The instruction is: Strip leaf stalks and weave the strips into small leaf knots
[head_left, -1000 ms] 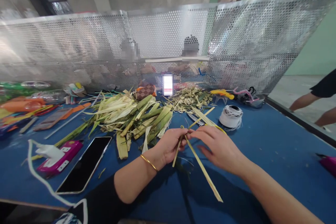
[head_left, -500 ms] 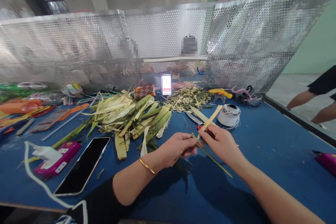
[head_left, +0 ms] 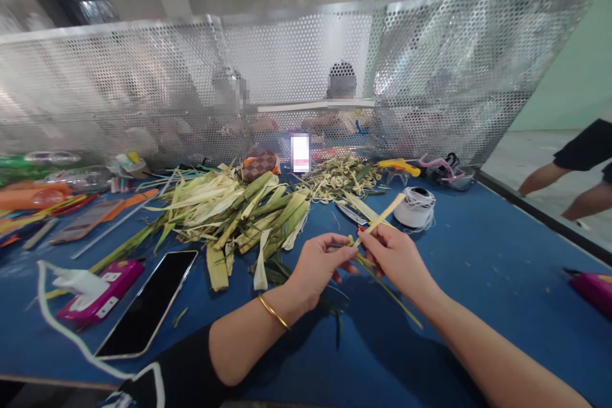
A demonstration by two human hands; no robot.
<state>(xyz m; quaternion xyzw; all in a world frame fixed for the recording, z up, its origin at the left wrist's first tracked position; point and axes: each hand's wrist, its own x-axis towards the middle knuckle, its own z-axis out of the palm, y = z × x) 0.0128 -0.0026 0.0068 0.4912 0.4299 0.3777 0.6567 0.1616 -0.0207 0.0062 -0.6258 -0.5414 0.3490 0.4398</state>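
Between my two hands is a pale yellow-green corn husk strip, its broad end pointing up and away to the right. My left hand, with a gold bangle at the wrist, pinches the strip's near part, where it looks looped or knotted. Thumb and fingers of my right hand are closed on the strip just beside it. A thin green tail hangs down below my right hand. Just beyond the hands, scissors with red on the handle lie on the table, their handles partly hidden.
A heap of corn husks lies left of centre, with shredded pieces behind. A white string spool stands at right. On the left are a phone and a purple power strip. A perforated metal screen closes the back.
Both hands stay on the strip. My left fingers have opened out slightly and shifted around the looped part. The whole view has moved a little.
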